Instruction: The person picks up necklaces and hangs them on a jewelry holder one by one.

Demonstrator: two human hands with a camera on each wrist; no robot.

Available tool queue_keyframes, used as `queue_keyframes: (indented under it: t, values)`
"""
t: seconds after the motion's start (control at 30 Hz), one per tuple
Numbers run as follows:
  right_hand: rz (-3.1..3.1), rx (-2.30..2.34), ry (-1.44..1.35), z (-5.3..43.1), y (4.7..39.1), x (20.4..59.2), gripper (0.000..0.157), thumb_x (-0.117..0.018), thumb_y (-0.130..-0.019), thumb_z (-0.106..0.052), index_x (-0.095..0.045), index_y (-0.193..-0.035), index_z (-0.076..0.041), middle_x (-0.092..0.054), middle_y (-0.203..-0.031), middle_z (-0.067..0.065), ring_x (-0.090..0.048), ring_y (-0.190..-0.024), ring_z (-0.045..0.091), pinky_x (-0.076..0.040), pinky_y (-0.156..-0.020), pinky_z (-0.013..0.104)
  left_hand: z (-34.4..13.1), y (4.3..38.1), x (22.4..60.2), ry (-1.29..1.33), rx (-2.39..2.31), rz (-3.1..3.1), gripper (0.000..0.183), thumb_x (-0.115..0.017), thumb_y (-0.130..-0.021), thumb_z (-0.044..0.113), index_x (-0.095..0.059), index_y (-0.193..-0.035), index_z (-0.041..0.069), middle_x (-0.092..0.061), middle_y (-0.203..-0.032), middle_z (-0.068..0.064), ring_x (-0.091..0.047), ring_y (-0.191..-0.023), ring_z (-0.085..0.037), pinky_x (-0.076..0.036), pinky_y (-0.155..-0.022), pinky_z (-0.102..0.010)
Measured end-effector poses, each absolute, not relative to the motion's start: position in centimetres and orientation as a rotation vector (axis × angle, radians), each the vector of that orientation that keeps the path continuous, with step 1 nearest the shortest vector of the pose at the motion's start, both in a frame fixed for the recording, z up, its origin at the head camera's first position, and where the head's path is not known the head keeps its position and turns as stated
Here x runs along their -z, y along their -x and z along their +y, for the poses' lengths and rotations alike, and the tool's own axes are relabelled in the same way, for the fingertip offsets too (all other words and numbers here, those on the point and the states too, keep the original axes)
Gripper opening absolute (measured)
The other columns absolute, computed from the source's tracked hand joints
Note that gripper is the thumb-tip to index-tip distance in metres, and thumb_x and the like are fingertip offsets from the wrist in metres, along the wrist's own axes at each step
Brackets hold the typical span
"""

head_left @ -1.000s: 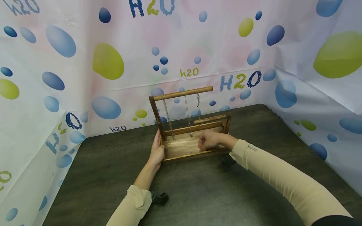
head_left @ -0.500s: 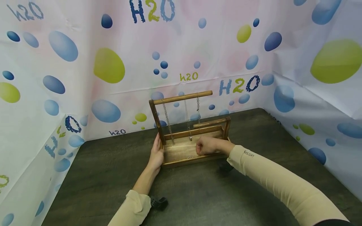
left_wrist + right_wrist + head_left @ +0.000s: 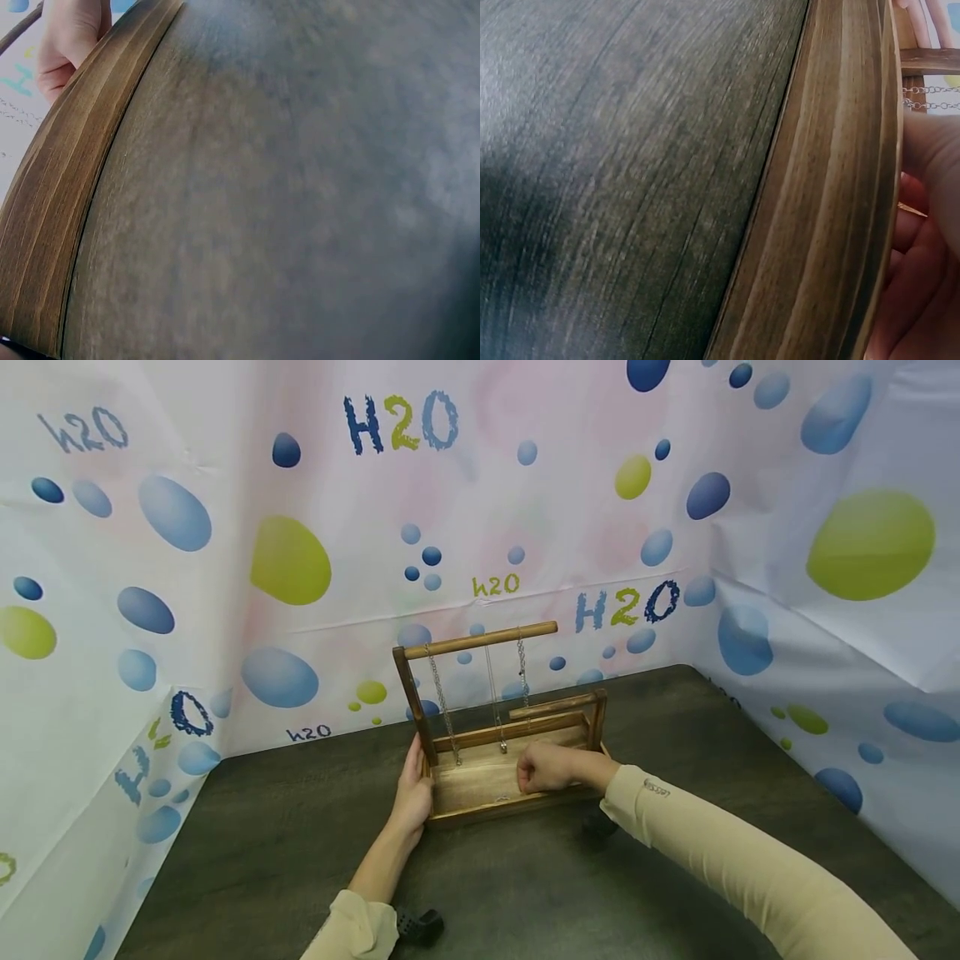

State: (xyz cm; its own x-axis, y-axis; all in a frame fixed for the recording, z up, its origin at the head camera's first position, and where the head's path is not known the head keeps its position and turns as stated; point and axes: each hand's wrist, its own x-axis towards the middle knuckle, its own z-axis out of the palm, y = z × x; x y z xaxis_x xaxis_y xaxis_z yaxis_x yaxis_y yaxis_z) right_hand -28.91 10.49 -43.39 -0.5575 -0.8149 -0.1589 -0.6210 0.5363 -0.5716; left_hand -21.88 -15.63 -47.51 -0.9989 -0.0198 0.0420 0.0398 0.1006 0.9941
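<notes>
A wooden jewelry stand (image 3: 468, 817) with a shallow tray base stands on the dark table. Three silver necklaces hang from its upper bar: a left chain (image 3: 440, 693), a thin middle necklace (image 3: 492, 685) with a small pendant (image 3: 503, 747), and a right chain (image 3: 522, 668). My left hand (image 3: 410, 795) grips the stand's left end, fingers along its side and thumb at the front. Inside the tray, my right hand (image 3: 551, 767) points down with curled fingers (image 3: 919, 262). What lies under those fingertips is hidden. Close to them rests a tiny silver piece (image 3: 502, 798).
A shorter lower bar (image 3: 551, 707) juts inward from the stand's right post (image 3: 597, 720). The dark tabletop (image 3: 300, 827) extends around the stand. Behind it hangs a white sheet (image 3: 360, 568) printed with bubbles. Black straps (image 3: 420, 927) sit at both wrists.
The head view has tilted upward, so the whole scene sits lower. My right hand has shifted slightly left inside the tray. The left hand keeps its hold on the stand.
</notes>
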Motion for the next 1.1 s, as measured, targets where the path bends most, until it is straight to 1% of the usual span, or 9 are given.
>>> queue_keyframes:
  t: [0.13, 0.23, 0.5, 0.63, 0.87, 0.97, 1.1]
  values:
    - [2.357, 0.640, 1.187, 10.3, 29.1, 43.2, 0.021, -0.063, -0.090, 0.002, -0.070, -0.076, -0.012, -0.059, -0.068, -0.007, -0.049, -0.058, 0.005, -0.043, -0.056, 0.022, -15.7, 21.9, 47.3, 0.038, 2.079, -2.276, 0.081, -0.025, -0.094, -0.013, -0.001, -0.164, 0.019, 0.003, -0.168, -0.013, 0.003, -0.153, -0.029, -0.007, -0.120, -0.052]
    - [2.363, 0.623, 1.146, 10.1, 29.0, 43.1, 0.020, -0.062, -0.090, 0.004, -0.070, -0.078, -0.009, -0.059, -0.069, -0.006, -0.047, -0.058, 0.005, -0.042, -0.056, 0.021, -15.7, 22.0, 47.2, 0.028, 2.081, -2.274, 0.081, -0.026, -0.094, -0.013, -0.002, -0.164, 0.019, 0.003, -0.168, -0.013, 0.003, -0.153, -0.028, -0.007, -0.120, -0.051]
    - [2.360, 0.546, 1.133, 9.9, 28.4, 43.2, 0.021, -0.059, -0.094, 0.001, -0.070, -0.080, -0.011, -0.056, -0.067, -0.008, -0.045, -0.055, 0.004, -0.038, -0.054, 0.021, -15.6, 21.6, 47.6, 0.005, 2.091, -2.277, 0.081, -0.026, -0.093, -0.014, -0.002, -0.164, 0.018, 0.004, -0.167, -0.015, 0.003, -0.153, -0.029, -0.006, -0.120, -0.051]
    - [2.372, 0.531, 1.140, 9.9, 28.3, 43.4, 0.021, -0.060, -0.095, -0.001, -0.069, -0.080, -0.012, -0.057, -0.069, -0.008, -0.046, -0.057, 0.004, -0.039, -0.055, 0.021, -15.6, 21.6, 47.8, 0.004, 2.102, -2.273, 0.081, -0.026, -0.093, -0.014, -0.002, -0.164, 0.018, 0.003, -0.167, -0.015, 0.003, -0.153, -0.030, -0.006, -0.120, -0.052]
    - [2.378, 0.625, 1.201, 9.8, 28.5, 43.6, 0.015, -0.062, -0.090, 0.004, -0.067, -0.082, -0.008, -0.058, -0.074, -0.006, -0.049, -0.063, 0.004, -0.043, -0.061, 0.022, -15.5, 21.7, 47.4, 0.009, 2.088, -2.290, 0.081, -0.026, -0.093, -0.013, -0.002, -0.164, 0.020, 0.003, -0.168, -0.013, 0.002, -0.153, -0.029, -0.007, -0.120, -0.052]
    - [2.358, 0.667, 1.231, 9.5, 28.6, 43.7, 0.014, -0.062, -0.089, 0.006, -0.067, -0.085, -0.006, -0.059, -0.077, -0.005, -0.050, -0.066, 0.003, -0.044, -0.063, 0.022, -15.5, 21.8, 47.5, 0.012, 2.087, -2.289, 0.081, -0.026, -0.094, -0.013, -0.002, -0.164, 0.020, 0.003, -0.167, -0.014, 0.002, -0.153, -0.029, -0.007, -0.120, -0.052]
    - [2.354, 0.710, 1.214, 9.1, 28.6, 44.1, 0.013, -0.063, -0.090, 0.004, -0.068, -0.086, -0.007, -0.060, -0.078, -0.005, -0.052, -0.068, 0.004, -0.046, -0.064, 0.023, -15.6, 21.9, 47.7, 0.016, 2.082, -2.293, 0.080, -0.026, -0.095, -0.013, -0.003, -0.164, 0.021, 0.002, -0.168, -0.013, 0.001, -0.153, -0.029, -0.008, -0.120, -0.053]
